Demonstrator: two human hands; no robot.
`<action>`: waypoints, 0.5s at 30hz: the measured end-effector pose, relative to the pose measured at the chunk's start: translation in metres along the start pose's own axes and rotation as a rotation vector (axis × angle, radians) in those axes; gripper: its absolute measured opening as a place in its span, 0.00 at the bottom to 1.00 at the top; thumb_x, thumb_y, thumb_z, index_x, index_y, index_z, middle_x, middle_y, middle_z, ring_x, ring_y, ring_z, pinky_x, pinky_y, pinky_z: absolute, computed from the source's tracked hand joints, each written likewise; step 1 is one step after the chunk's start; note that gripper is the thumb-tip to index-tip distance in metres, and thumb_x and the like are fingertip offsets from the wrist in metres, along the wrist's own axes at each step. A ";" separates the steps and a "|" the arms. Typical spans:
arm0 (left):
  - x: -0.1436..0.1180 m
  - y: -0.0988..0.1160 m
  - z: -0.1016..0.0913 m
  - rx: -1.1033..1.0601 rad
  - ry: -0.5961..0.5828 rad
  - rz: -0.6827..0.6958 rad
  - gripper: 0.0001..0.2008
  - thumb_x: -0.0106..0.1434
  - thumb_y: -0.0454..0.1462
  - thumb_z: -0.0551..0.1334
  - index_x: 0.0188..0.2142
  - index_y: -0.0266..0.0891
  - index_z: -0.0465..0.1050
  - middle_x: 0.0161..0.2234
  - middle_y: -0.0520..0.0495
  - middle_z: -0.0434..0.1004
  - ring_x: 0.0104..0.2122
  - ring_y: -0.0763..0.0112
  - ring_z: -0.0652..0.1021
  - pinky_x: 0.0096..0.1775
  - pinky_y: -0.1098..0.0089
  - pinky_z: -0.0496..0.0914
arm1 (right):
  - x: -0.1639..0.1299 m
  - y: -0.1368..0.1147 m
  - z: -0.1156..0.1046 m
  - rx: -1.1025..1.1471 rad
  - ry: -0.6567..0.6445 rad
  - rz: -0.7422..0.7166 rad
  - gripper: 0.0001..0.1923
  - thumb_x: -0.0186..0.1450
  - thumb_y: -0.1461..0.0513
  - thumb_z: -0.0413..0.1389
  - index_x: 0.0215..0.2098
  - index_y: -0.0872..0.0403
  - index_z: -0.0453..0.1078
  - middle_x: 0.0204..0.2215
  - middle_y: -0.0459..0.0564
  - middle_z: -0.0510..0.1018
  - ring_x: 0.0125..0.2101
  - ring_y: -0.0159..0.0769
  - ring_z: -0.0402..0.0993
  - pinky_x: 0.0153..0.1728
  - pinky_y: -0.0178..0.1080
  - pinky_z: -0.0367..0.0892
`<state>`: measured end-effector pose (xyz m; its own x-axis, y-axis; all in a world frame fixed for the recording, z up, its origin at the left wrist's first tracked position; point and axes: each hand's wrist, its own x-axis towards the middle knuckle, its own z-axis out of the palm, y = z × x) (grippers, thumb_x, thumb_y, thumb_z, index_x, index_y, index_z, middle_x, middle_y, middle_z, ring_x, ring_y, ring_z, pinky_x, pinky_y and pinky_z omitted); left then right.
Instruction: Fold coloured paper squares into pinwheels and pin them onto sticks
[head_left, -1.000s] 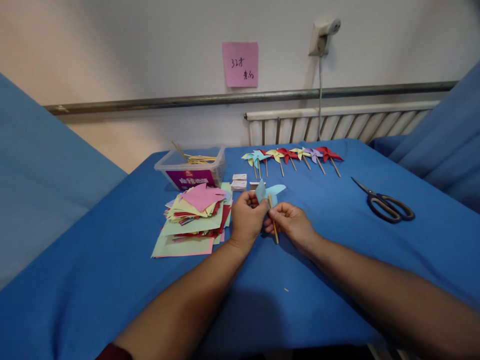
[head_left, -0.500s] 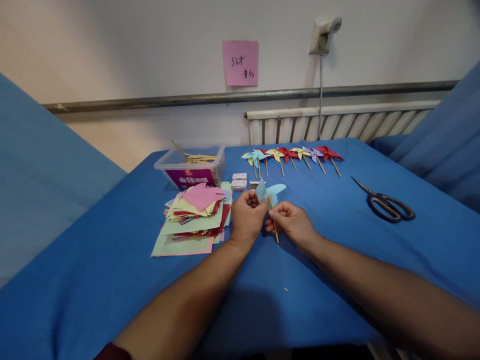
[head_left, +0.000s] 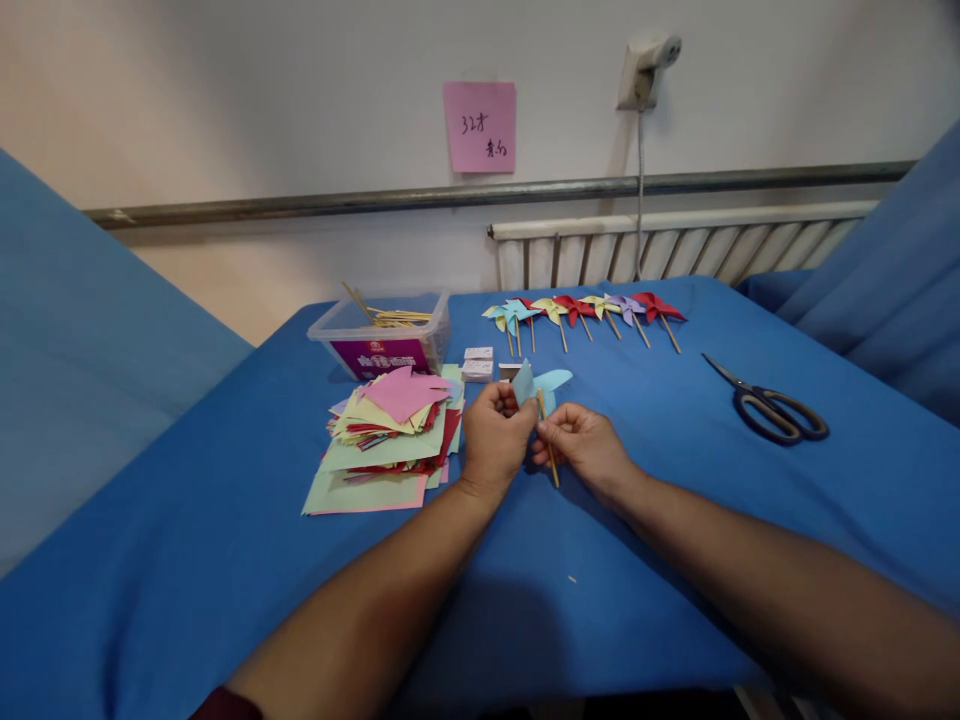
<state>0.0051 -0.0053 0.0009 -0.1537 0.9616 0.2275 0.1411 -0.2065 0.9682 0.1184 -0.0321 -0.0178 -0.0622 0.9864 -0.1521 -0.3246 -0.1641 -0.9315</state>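
Observation:
A light blue paper pinwheel (head_left: 541, 385) is held up over the blue table (head_left: 675, 470) between both hands. My left hand (head_left: 495, 435) pinches its folded paper from the left. My right hand (head_left: 585, 440) grips its thin wooden stick (head_left: 548, 450), which slants down toward me. Left of my hands lies a loose stack of coloured paper squares (head_left: 390, 435). Along the far edge of the table lies a row of finished pinwheels (head_left: 585, 312) in yellow, blue, red and purple.
A clear plastic box (head_left: 382, 335) with wooden sticks stands at the back left, small white boxes (head_left: 478, 364) beside it. Scissors (head_left: 772, 405) lie at the right. A pink note (head_left: 480, 127) hangs on the wall above a radiator (head_left: 675, 250). Blue surfaces flank both sides.
Both hands stay in place on the blue pinwheel; the fingers shift only slightly. Nothing else has moved.

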 end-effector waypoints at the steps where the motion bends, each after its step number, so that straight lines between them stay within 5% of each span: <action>1: 0.000 0.000 0.000 0.010 0.000 0.004 0.06 0.49 0.35 0.65 0.25 0.39 0.67 0.21 0.56 0.67 0.21 0.77 0.67 0.25 0.74 0.61 | 0.000 0.000 0.000 0.003 0.006 0.004 0.25 0.43 0.47 0.69 0.23 0.54 0.64 0.17 0.45 0.78 0.16 0.31 0.73 0.19 0.34 0.68; 15: -0.004 0.008 0.000 -0.127 -0.078 -0.038 0.08 0.48 0.32 0.64 0.30 0.38 0.69 0.25 0.53 0.74 0.25 0.74 0.73 0.30 0.73 0.67 | 0.000 -0.005 0.000 -0.031 0.024 -0.003 0.25 0.43 0.46 0.68 0.22 0.54 0.64 0.17 0.46 0.77 0.16 0.33 0.74 0.18 0.34 0.68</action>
<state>0.0070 -0.0112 0.0081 -0.0790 0.9792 0.1867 0.0105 -0.1865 0.9824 0.1195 -0.0313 -0.0135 -0.0388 0.9868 -0.1572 -0.2953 -0.1616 -0.9416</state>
